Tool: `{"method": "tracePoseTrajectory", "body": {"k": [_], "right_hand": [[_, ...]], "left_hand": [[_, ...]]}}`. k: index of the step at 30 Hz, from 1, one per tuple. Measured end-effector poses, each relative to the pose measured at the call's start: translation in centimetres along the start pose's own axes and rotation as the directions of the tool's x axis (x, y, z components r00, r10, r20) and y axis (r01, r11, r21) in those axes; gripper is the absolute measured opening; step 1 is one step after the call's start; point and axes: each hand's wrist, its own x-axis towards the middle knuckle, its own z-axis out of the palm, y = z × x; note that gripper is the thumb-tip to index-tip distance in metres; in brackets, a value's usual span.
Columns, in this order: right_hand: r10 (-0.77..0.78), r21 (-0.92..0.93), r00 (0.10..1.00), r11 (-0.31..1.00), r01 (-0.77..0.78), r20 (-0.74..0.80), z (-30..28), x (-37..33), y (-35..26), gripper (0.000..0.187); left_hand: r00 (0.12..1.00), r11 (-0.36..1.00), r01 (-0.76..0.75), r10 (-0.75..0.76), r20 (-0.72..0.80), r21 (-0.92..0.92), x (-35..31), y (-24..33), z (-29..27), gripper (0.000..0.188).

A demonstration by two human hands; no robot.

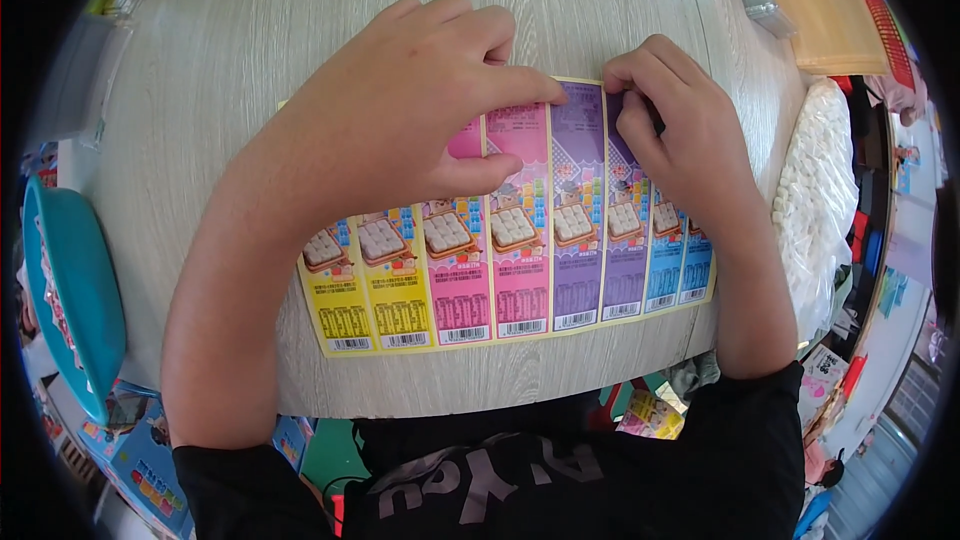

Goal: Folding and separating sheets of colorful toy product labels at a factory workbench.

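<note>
**Left hand [440, 75] and right hand [680, 110] over a glossy, many-coloured label sheet [522, 285]**

At the far left, a teal basin [85, 290] with a smooth rounded rim stands by the table's edge, its pinkish contents too small to make out; below it are blue printed boxes [140, 460] with flat sides; above, a clear, hard-edged bin [105, 70] catches the light. The tabletop [220, 50] is pale grey-beige, with a streaky wood grain and a curved look at its near side; the label sheet lies flat on it, in front of the person's black shirt [640, 475], a fabric with pale lettering. The left hand arches over the sheet's left and middle part; its forefinger and thumb are spread apart, tips over the purple and pink strips, clutching nothing between them. The sheet's upright strips run yellow, pink, purple, blue, two of each, on a pale-yellow backing; each bears a picture of plump white squares in a tray. The right hand bends over the upper purple strip, fingers curled, thumb and forefinger near the top edge; whether they pinch it, I cannot tell. Further right, a crinkled clear bag [815, 205] bulges with small white lumps; above it sit a tan, flat-sided container [830, 15] and a red latticed basket [888, 40].
</note>
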Motion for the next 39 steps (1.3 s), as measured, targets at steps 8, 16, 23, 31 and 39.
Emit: {"method": "tracePoseTrajectory", "body": {"k": [8, 16, 23, 31, 39], "right_hand": [[0.005, -0.098, 0.998, 0.995, -0.012, -0.068, 0.6, 0.1, -0.5, 0.011], [-0.034, -0.034, 0.999, 0.999, 0.033, -0.014, 0.5, 0.0, -0.2, 0.015], [-0.007, -0.057, 1.0, 0.998, 0.005, -0.026, 0.3, 0.0, -0.4, 0.015], [0.028, 0.002, 0.998, 1.0, -0.028, -0.062, 0.2, -0.1, -0.5, 0.007], [0.04, 0.042, 0.999, 0.998, -0.039, -0.014, -0.3, -0.2, -0.7, 0.007]], "left_hand": [[0.999, 1.0, -0.015, 0.015, -0.029, -0.004, 0.0, -0.1, 0.1, 0.048], [0.999, 1.0, -0.018, 0.018, -0.027, 0.017, 0.1, -0.2, 0.4, 0.047], [0.999, 1.0, -0.028, 0.028, -0.039, 0.003, 0.2, -0.2, 0.3, 0.046], [1.0, 1.0, -0.017, 0.017, -0.024, 0.001, 0.2, -0.1, 0.0, 0.045], [1.0, 0.999, 0.028, -0.028, -0.01, -0.016, 0.2, 0.3, 0.0, 0.044]]}}
